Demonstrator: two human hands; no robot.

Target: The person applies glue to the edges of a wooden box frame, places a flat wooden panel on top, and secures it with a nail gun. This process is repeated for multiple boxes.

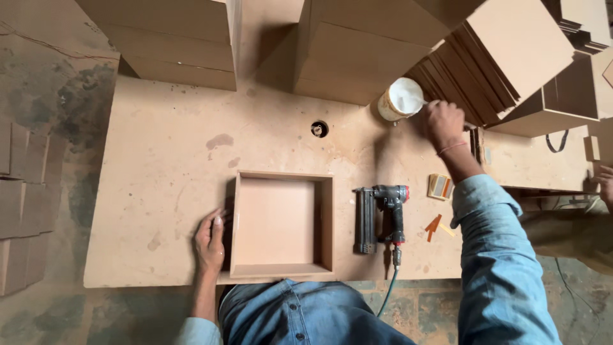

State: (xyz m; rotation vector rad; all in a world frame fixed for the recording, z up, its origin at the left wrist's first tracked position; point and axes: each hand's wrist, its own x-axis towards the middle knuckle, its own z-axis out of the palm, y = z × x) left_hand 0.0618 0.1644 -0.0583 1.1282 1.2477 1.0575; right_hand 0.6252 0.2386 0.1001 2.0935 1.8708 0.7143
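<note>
A shallow open box (281, 225) made of brown fibreboard lies on the workbench (166, 160) near its front edge. My left hand (211, 243) rests flat against the box's left wall. My right hand (442, 122) reaches far across the bench to a white tub of glue (401, 98) and grips a thin stick or brush handle that dips toward the tub. A grey nail gun (381, 217) with a red cap lies just right of the box, its air hose hanging off the bench.
Tall stacks of fibreboard boxes (179, 38) stand along the back, with a leaning pile of cut panels (485, 64) at the right. A small hole (319, 129) pierces the bench. Orange scraps (435, 225) and a small block (440, 186) lie right of the nail gun. Another person's hand (605, 185) shows at the right edge.
</note>
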